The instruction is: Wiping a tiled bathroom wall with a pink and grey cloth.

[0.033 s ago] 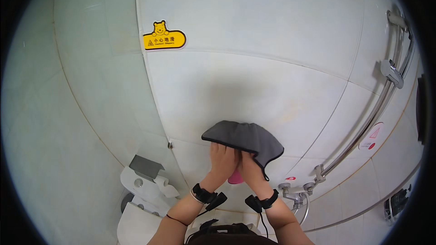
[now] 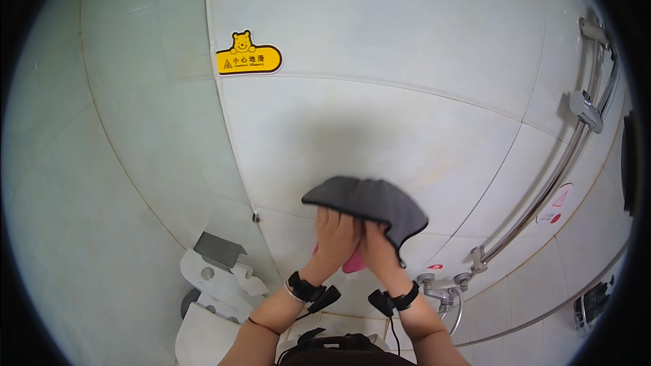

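Both of my hands hold a grey cleaning cloth [image 2: 369, 200] with black edging, in front of the white tiled wall. Its top spreads out past my fingertips, and one corner with a small loop hangs beside my right wrist. A pink part [image 2: 354, 262] of the bundle shows below, between my palms. My left hand [image 2: 336, 237] is closed on the cloth from the left, fingers pointing up and partly under its edge. Close against it, my right hand [image 2: 378, 247] grips from the right; most of its fingers are hidden by the cloth.
A chrome shower rail [image 2: 563, 169] runs up the wall on the right, above a mixer tap [image 2: 442, 293]. At lower left stands a white toilet [image 2: 207, 332] beneath a grey holder [image 2: 220, 249] with a paper roll [image 2: 249, 279]. A yellow sticker [image 2: 249, 59] is on the wall.
The cloth has shifted slightly up and to the right in my hands. My right hand has moved a little right, and more pink shows beside my left hand.
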Tool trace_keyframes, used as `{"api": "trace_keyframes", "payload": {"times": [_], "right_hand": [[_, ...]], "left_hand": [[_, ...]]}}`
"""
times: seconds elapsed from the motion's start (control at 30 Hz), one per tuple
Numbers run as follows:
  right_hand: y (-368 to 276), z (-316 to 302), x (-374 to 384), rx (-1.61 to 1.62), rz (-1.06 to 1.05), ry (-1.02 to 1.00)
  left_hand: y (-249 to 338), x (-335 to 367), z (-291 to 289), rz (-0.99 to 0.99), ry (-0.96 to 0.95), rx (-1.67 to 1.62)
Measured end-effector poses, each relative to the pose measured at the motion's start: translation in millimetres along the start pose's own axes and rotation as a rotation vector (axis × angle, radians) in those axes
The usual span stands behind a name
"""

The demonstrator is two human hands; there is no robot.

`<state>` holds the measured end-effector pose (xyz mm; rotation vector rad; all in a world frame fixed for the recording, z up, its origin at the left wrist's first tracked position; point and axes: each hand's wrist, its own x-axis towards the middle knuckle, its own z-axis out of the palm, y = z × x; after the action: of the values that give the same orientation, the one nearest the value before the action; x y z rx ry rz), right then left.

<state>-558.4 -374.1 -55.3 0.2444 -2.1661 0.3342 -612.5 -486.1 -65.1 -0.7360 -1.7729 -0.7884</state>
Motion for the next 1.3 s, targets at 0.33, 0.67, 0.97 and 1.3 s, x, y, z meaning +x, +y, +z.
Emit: {"api": "trace_keyframes", "payload": {"times": [0.33,0.67,0.97,1.3], "right_hand": [[-59.5,-32.2,153.1,-0.087,-0.166,0.337],[-58.4,81.8,28.3,0.233,-0.271,-0.134],[-77.0,50.4,126.8,0.273,-0.306,0.225],[-8.6,61.2,-35.9,0.474,-0.167,-0.18]], "left_hand": [[-27.0,155.3,-68.4,0.13,0.171,0.082],[-70.9,-18.0,-65.5,-0.284,0.01,0.115],[-73.0,109.1,-92.0,-0.09,0.115,0.196],[-21.7,-86.7,-33.2,-0.382,-0.185,-0.01]]}}
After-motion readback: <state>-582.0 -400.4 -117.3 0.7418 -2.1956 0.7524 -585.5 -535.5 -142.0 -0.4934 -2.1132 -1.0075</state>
